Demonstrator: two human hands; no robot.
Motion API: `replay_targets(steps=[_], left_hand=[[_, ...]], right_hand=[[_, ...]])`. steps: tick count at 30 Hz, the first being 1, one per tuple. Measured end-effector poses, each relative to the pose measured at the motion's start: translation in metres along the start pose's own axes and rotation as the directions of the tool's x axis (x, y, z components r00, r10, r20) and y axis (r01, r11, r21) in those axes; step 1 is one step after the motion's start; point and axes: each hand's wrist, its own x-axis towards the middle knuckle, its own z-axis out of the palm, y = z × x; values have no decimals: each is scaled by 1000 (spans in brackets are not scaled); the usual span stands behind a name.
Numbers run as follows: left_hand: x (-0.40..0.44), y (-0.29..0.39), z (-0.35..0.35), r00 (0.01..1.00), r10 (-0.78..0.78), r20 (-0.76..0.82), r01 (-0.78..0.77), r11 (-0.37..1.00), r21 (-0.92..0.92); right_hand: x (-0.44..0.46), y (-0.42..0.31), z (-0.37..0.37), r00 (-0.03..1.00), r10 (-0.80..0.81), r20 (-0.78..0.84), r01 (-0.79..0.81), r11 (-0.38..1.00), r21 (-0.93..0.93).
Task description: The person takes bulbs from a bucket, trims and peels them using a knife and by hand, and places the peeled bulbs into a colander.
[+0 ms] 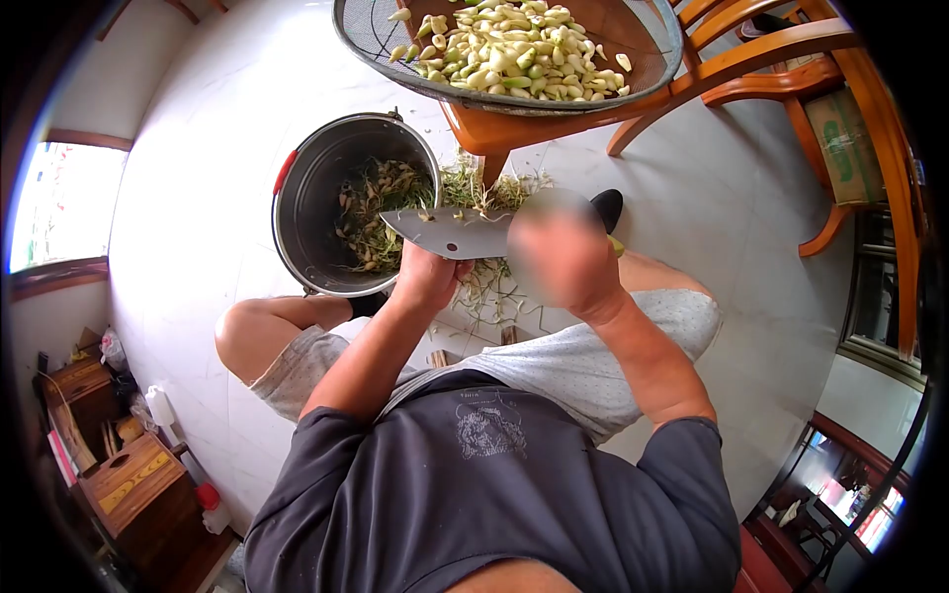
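A broad cleaver with bits of root and bulb stuck along its edge spans the space between my hands. My right hand, partly blurred, is closed round its handle end. My left hand is just under the blade's left part, its fingers curled and partly hidden by the blade; what they hold I cannot make out. Left of the hands is a metal bucket with unpeeled, rooted bulbs inside. Cut roots and stems lie scattered on the floor beneath the cleaver.
A mesh basket of trimmed pale bulbs rests on a wooden chair ahead. Another wooden chair with a cardboard box stands at the right. Wooden drawers are at the lower left.
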Motion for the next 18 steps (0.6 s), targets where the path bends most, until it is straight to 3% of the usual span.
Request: replay_targets(steps=[3, 7, 10, 11, 13, 16, 18], left_hand=[[-8, 9, 13, 996, -1, -93, 18, 982, 186], [-10, 15, 21, 993, 39, -111, -17, 981, 192], [-11, 27, 19, 999, -7, -52, 19, 970, 244], [-10, 28, 17, 999, 44, -23, -37, 968, 250], [-6, 27, 10, 988, 152, 29, -154, 955, 255], [-5, 28, 3, 991, 129, 26, -132, 963, 236], [-3, 27, -1, 992, 126, 13, -125, 964, 233]], right_hand=[[-3, 1, 1, 1000, -3, 0, 3, 1000, 7], [-1, 3, 0, 1000, -12, 27, 13, 1000, -3], [-25, 24, 10, 912, 317, 262, -298, 948, -111], [-33, 31, 8, 792, 470, 390, -419, 882, -214], [-42, 41, 10, 764, 550, 338, -490, 835, -251], [-49, 47, 8, 836, 459, 299, -456, 886, -87], [-47, 44, 13, 802, 515, 303, -523, 850, -61]])
